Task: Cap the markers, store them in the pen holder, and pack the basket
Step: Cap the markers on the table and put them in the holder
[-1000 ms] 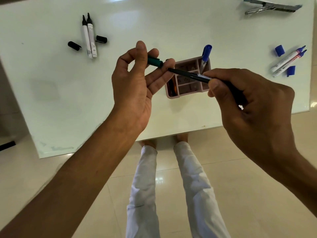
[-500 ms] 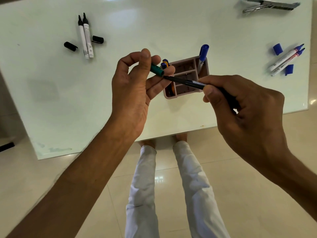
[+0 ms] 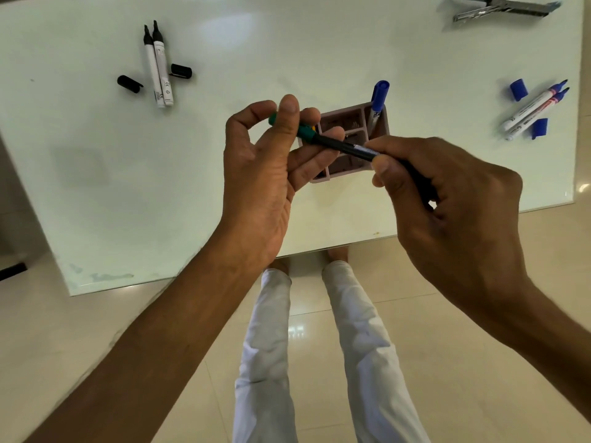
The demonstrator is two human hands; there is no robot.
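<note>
Far left of hands: two uncapped white black-tipped markers. Left hand pinching green plastic cap; right hand gripping slim black marker. Behind both hands: compartmented pink plastic pen holder.

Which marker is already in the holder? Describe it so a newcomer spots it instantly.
Start at the pink compartmented pen holder mid-table, partly behind the hands. In its far right corner a marker stands upright. Its blue cap is on, unlike the two uncapped blue markers lying flat at the table's right.
</note>
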